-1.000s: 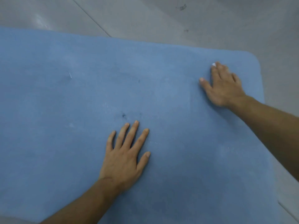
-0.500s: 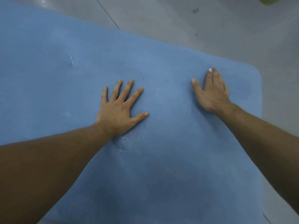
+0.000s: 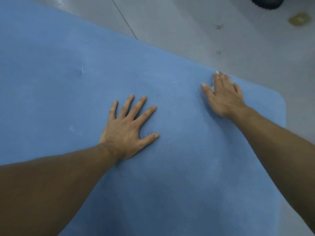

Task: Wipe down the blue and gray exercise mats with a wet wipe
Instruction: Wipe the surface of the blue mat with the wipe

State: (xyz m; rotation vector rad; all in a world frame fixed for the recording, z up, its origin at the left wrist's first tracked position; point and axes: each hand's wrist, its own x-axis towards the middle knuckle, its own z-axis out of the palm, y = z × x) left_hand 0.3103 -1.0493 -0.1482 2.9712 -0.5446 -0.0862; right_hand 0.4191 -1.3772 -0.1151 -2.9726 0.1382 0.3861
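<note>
1. Head view: blue mat (image 3: pixel 68 103) lies flat on the grey floor (image 3: pixel 187 23) and fills most of the frame; its rounded far-right corner shows.
2. Left hand (image 3: pixel 127 128) rests palm down near the mat's middle, fingers straight and spread apart, holding nothing.
3. Right hand (image 3: pixel 225 96) lies flat near the mat's far edge, fingers straight and close together, pressing on the wet wipe (image 3: pixel 217 72). Only white slivers of it show.
4. Dark round object (image 3: pixel 265 2) sits at the top right edge, with a yellowish patch (image 3: pixel 299 19) near it.
</note>
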